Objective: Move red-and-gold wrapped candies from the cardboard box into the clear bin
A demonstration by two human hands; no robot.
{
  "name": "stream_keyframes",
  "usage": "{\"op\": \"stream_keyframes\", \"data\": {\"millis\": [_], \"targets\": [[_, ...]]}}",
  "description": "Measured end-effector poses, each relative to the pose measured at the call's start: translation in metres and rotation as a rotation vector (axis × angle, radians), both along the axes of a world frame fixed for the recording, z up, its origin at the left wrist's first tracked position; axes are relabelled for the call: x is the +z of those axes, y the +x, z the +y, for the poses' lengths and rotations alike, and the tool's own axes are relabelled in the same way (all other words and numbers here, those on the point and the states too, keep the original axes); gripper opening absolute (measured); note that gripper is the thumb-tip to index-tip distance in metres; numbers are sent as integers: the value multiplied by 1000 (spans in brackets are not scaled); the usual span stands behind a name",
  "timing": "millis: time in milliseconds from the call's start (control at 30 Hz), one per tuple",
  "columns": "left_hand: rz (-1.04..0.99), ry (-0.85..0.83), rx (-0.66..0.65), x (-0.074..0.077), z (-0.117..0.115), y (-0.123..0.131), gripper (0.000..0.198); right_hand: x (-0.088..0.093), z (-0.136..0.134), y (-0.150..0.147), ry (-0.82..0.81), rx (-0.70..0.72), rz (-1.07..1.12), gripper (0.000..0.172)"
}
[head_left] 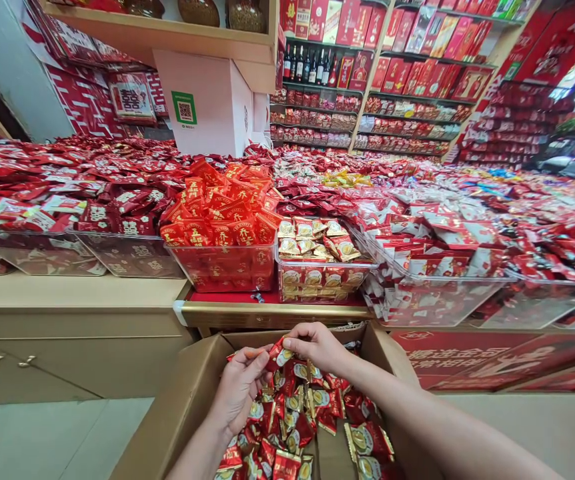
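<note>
An open cardboard box (187,393) below me holds several small red and gold wrapped candies (297,413). My left hand (240,387) and my right hand (317,347) meet over the box, both pinching a bunch of the red candy packets (278,353) between their fingertips. Straight above the box, on the counter, stands a clear plastic bin (317,273) partly filled with the same gold and red candies. Beside it on the left is a clear bin (222,267) heaped with red triangular packets.
A long counter (67,293) carries many clear bins of red wrapped sweets spreading left and right. A pink pillar (207,100) with a green QR sign rises behind. Shelves (377,67) of red boxes and bottles line the back. Pale floor lies at the lower left.
</note>
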State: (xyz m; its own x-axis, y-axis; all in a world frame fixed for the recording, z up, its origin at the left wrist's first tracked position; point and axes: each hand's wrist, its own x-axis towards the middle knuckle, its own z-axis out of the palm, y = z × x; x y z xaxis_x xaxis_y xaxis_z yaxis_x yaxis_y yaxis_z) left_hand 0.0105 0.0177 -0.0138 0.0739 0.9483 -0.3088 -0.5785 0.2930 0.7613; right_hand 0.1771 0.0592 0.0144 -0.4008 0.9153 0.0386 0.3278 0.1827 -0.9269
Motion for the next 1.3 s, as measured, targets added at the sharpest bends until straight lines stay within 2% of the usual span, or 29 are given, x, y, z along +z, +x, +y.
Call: {"op": "stream_keyframes", "data": {"millis": [100, 200, 267, 367, 433, 533, 633, 700, 800, 1000, 1167, 1300], "targets": [[-35, -7, 36, 3, 1, -1, 14, 0, -1, 0, 38, -29, 5, 26], [-108, 8, 17, 10, 2, -2, 12, 4, -1, -1, 222, -38, 37, 24], [-218, -26, -107, 16, 0, -3, 7, 8, -2, -1, 363, 2, 62, 21], [-286, -158, -335, 19, -4, -5, 20, 15, -4, 0, 489, 100, 63, 16], [-223, -203, -331, 19, -7, -5, 21, 17, -6, 0, 508, 135, 45, 17], [-171, -138, -181, 16, -7, -2, 30, 15, -9, -2, 415, 109, 68, 24], [-104, -31, -98, 12, -2, 2, 31, 6, -9, -6, 182, 49, 154, 41], [-22, 24, -46, 9, 1, 4, 31, 0, -7, -10, 44, 22, 144, 40], [52, 43, 13, 7, 1, 5, 32, -6, -4, -13, -72, 14, 103, 36], [-118, -18, 33, 12, -2, 6, 28, 1, -3, -13, -337, 21, 310, 41], [-150, -27, 83, 10, -3, 5, 18, 6, -5, -14, -381, -12, 395, 39], [-105, 36, 12, 15, -7, 5, 10, 0, -3, -14, -316, -8, 338, 39]]}}
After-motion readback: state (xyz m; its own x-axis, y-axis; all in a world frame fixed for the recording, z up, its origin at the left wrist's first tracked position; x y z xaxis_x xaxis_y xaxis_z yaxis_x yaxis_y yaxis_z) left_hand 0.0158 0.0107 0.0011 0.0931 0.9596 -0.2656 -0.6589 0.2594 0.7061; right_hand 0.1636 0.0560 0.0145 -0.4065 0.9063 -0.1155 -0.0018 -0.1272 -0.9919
